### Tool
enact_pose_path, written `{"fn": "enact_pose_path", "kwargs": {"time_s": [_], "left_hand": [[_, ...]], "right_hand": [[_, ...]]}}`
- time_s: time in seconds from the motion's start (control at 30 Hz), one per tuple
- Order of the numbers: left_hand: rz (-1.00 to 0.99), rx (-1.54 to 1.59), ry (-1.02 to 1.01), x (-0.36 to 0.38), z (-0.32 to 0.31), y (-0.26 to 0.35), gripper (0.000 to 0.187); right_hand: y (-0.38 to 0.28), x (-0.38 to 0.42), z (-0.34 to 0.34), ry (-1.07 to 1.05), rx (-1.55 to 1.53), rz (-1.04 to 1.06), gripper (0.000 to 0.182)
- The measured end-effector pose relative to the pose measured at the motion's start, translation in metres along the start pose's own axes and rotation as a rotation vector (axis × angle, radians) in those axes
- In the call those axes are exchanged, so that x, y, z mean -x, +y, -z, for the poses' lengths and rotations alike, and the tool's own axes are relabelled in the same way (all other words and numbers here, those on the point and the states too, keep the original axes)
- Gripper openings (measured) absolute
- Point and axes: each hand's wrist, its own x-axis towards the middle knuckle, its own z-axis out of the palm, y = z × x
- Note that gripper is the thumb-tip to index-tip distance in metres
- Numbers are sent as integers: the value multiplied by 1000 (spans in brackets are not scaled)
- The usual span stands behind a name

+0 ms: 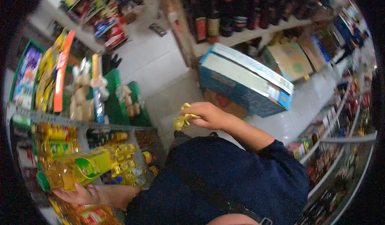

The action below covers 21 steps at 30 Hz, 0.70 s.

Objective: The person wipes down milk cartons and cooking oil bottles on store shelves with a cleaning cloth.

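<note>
My left hand (82, 194) is at the lower left, its fingers round the underside of a large bottle of yellow oil (76, 171). The bottle lies tilted, its green cap pointing left and its yellow-green label facing up. Near the middle, my right hand (206, 116) grips a crumpled yellow cloth (183, 119) that hangs from its fingers. Smaller yellow oil bottles (127, 165) stand on the shelf just beyond the large bottle.
Green crates (114, 100) with brown items and bagged goods are on the left rack. A blue and white box (244, 80) lies right of the middle, below a shelf of dark bottles (240, 18). Cardboard boxes (290, 58) and stocked shelves (337, 157) are at the right.
</note>
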Motion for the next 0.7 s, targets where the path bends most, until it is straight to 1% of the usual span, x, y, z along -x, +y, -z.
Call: {"fn": "enact_pose_path", "kwargs": {"time_s": [0.03, 0.13, 0.17, 0.23, 0.27, 0.3, 0.33, 0.37, 0.43, 0.47, 0.5, 0.53, 0.57, 0.6, 0.63, 0.67, 0.7], "left_hand": [[37, 112, -42, 4, -23, 5, 81], [100, 402, -267, 22, -112, 29, 83], [114, 498, -336, 28, -144, 41, 83], [158, 691, -451, 39, -199, 65, 85], [175, 789, -498, 44, -224, 76, 86], [182, 921, -503, 50, -246, 86, 85], [191, 1068, -498, 57, -270, 95, 85], [199, 1224, -483, 65, -292, 104, 85], [505, 1441, -550, 88, -331, 119, 87], [443, 1461, -606, 100, -348, 124, 87], [379, 1480, -662, 112, -366, 129, 87], [102, 1404, -716, 122, -383, 127, 87], [-155, 1244, -621, 140, -411, 118, 82], [-154, 1242, -665, 150, -423, 121, 80], [-155, 1247, -700, 158, -434, 129, 78], [-161, 1259, -736, 164, -444, 139, 77], [-111, 1324, -775, 170, -454, 147, 77]], "right_hand": [[-1, 7, 12, 41, -18, -3, 40], [-22, 50, 42, 30, 50, -419, 44], [-29, 65, 53, -65, 62, -598, 46], [-3, 128, 50, -137, 247, -676, 49], [-24, 131, 54, -225, 204, -995, 48], [-45, 134, 60, -304, 151, -1314, 47], [-36, 164, 50, -223, 184, -1397, 45], [-36, 191, 44, -115, 220, -1339, 45], [-32, 242, 25, 156, 221, -1354, 42], [-33, 261, 20, 302, 196, -1348, 41], [-31, 277, 19, 381, 175, -1476, 39], [-31, 290, 8, 463, 121, -1603, 37], [-29, 303, -12, 552, 42, -1724, 35], [-26, 321, -30, 514, 128, -1845, 27], [-35, 329, -48, 673, -11, -1912, 32], [-30, 348, -78, 934, -145, -1986, 44], [-24, 368, -108, 1231, -252, -2024, 57]]}}
